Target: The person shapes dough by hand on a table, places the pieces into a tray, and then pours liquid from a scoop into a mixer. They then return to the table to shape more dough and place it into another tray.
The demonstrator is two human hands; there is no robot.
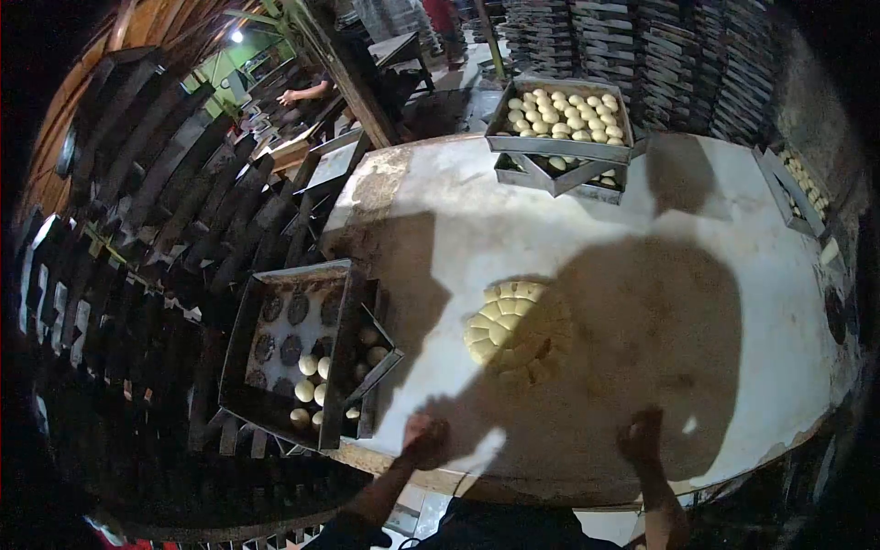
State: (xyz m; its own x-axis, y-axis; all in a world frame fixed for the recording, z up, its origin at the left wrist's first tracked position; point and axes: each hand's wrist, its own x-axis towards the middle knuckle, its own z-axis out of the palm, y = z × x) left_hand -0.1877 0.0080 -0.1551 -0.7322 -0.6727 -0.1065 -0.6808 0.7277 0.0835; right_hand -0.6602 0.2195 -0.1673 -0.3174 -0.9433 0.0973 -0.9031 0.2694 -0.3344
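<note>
Head view: left hand (pixel 426 442) and right hand (pixel 640 435) curled near the surface's (pixel 779 302) near edge; can't tell if either grips anything. Segmented dough round (pixel 500 323) sits ahead, between them, partly shadowed. Tray (pixel 232 341) at left holds dough balls (pixel 304 390).

Lettering, labels, brands, numbers and signs: none legible anywhere in the scene
</note>
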